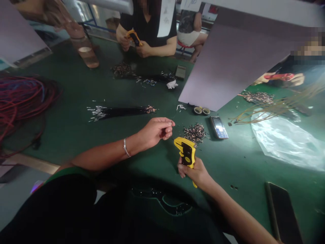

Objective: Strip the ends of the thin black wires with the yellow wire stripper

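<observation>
1. The right hand (195, 173) is closing its fingers (182, 170) firmly around a yellow wire-stripping tool (186, 152), holding it upright, seemingly to keep its head free to work.
2. The left hand (156, 130) is hovering just ahead of those fingers, its fingertips (169, 128) curling into a near-pinch; whether they're holding some tiny piece, I cannot tell.
3. A heap of small metal terminals (194, 133) is sitting just beyond the right fingers, apparently kept within easy reach.
4. A bundle of black wires (119, 112) is lying well beyond the left fingertips on the green work mat (76, 135), its strands running side by side, probably for easy picking.
5. A mobile phone (218, 127) is resting farther past the right fingers, set aside from the work.
</observation>
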Demonstrator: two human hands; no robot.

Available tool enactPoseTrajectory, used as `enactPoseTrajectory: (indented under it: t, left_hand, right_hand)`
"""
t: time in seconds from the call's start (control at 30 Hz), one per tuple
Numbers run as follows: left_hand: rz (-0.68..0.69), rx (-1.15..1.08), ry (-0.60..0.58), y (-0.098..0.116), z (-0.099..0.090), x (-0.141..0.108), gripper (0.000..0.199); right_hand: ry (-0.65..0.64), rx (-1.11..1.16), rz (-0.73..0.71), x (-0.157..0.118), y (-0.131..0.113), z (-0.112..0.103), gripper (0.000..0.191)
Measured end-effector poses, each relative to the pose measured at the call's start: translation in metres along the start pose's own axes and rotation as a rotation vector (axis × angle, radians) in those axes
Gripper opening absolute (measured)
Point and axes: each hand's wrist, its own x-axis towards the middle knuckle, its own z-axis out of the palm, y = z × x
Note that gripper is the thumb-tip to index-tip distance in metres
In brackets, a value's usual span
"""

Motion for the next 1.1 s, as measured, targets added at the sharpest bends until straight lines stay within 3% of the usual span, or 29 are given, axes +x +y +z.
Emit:
enactPoseTrajectory:
  t: [0.33, 0.73, 1.1]
  left_hand:
    - [-0.017, 0.001, -0.016, -0.003, -0.005, 0.003, 0.01]
    - [-0.055, 0.009, 0.01, -0.012, -0.005, -0.001, 0.012]
    - [0.006, 0.077, 0.017, -0.002, 0.004, -0.015, 0.011]
  right_hand:
    - [-0.06, 0.12, -0.019, 0.005, -0.009, 0.0, 0.027]
    - [-0.054, 0.255, 0.004, 0.012, -0.001, -0.001, 0.031]
    - [0.053, 0.109, -0.017, 0.01, -0.003, 0.001, 0.032]
